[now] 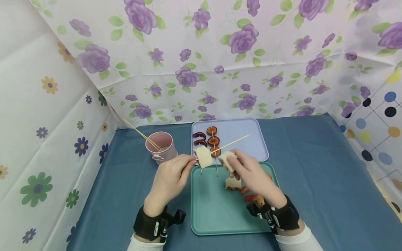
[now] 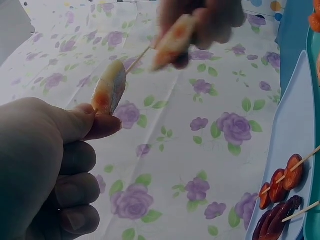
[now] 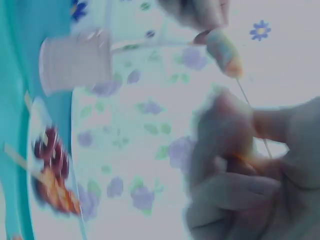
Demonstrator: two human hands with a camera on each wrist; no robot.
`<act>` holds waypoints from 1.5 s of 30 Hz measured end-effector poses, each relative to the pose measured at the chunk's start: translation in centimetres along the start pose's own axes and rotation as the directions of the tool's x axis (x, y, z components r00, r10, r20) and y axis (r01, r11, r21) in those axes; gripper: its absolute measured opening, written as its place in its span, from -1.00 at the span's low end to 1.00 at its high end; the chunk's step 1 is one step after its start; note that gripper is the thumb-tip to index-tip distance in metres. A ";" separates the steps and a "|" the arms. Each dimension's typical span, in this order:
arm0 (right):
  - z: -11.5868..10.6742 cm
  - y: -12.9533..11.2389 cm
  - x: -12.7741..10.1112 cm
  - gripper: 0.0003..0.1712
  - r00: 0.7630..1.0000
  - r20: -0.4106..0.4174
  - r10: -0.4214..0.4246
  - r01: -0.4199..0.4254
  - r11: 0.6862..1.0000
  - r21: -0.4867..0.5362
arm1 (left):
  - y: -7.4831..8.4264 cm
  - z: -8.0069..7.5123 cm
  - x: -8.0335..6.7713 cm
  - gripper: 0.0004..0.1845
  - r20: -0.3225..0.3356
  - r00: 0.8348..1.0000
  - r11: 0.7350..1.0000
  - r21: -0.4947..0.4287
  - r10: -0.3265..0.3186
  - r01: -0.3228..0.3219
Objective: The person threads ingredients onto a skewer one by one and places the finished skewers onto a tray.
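Observation:
My left hand pinches a thin wooden skewer that carries one pale bread piece close to the fingertips. In the left wrist view that bread piece sits just above my thumb. My right hand grips a second pale piece and holds it against the skewer, a little further along. The right wrist view is blurred; there my right hand shows curled fingers beside the skewer. Both hands hover over the green tray.
A pale blue tray behind holds two loaded skewers with dark red slices and round brown slices. A pink cup with spare skewers stands at the left. More food pieces lie on the green tray. Floral cloth walls surround the blue table.

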State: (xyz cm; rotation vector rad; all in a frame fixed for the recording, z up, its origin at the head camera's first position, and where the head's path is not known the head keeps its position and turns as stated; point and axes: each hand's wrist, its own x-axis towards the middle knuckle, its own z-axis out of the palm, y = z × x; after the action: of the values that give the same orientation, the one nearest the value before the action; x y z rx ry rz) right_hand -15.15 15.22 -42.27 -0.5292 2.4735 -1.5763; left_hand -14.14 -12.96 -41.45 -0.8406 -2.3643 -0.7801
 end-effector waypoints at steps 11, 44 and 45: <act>-1.1 -0.3 -0.2 -0.52 0.911 -0.402 0.096 0.162 0.812 0.561 | 0.1 0.0 -0.2 -0.90 -0.035 0.999 0.999 -0.034 0.025 -0.026; -2.3 -0.1 -0.5 -0.63 0.838 -0.528 0.138 0.286 0.713 0.640 | 0.3 0.1 0.0 -0.60 0.000 0.995 0.994 -0.040 0.098 -0.098; -2.3 -0.1 -0.5 -0.61 0.838 -0.528 0.139 0.282 0.719 0.636 | 0.3 0.1 0.0 -0.59 0.001 0.995 0.995 -0.039 0.097 -0.097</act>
State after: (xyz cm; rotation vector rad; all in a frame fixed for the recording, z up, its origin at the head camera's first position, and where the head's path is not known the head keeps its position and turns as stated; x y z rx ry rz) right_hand -15.41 17.32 -41.23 -0.0383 1.8684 -2.8128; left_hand -13.96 -12.67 -41.44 -0.9654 -2.2985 -0.7873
